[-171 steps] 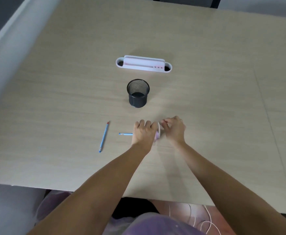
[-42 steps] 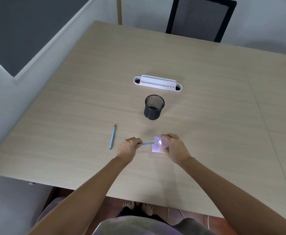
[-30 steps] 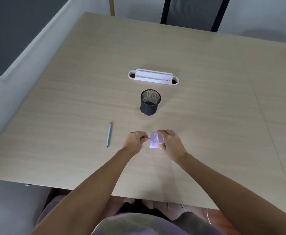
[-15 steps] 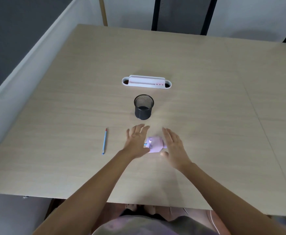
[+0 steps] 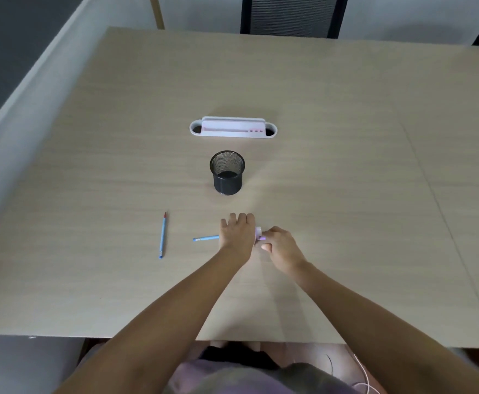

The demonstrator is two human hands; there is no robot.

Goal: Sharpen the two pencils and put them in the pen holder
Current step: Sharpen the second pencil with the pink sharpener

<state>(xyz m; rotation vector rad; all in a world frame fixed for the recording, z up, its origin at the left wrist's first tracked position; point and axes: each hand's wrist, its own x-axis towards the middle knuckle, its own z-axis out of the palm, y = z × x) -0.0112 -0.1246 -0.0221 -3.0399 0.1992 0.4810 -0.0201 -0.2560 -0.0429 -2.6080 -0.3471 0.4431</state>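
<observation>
I see the worktop (image 5: 332,172) with the white desk organiser (image 5: 233,127) at the back and the black mesh pen holder (image 5: 227,172) upright in front of it, both well within reach of my hands and both unlabelled as far as I can read. My left hand (image 5: 237,234) lies over the pencil (image 5: 205,238), apparently feeding it into the small pink sharpener (image 5: 258,233) that my right hand (image 5: 278,245) pinches steady, though I cannot tell how the left fingers close. The second pencil (image 5: 162,235) lies apart to the left, waiting, I judge.

Between your hands (image 5: 256,240) and the black mesh pen holder (image 5: 227,172) lies bare table (image 5: 346,180), so you have an open path straight ahead. Behind the holder, the white desk organizer (image 5: 233,129) blocks the way farther on. To your left, one pencil (image 5: 206,238) sticks out sideways and another pencil (image 5: 162,235) lies beyond it. Your right side is open table.
</observation>
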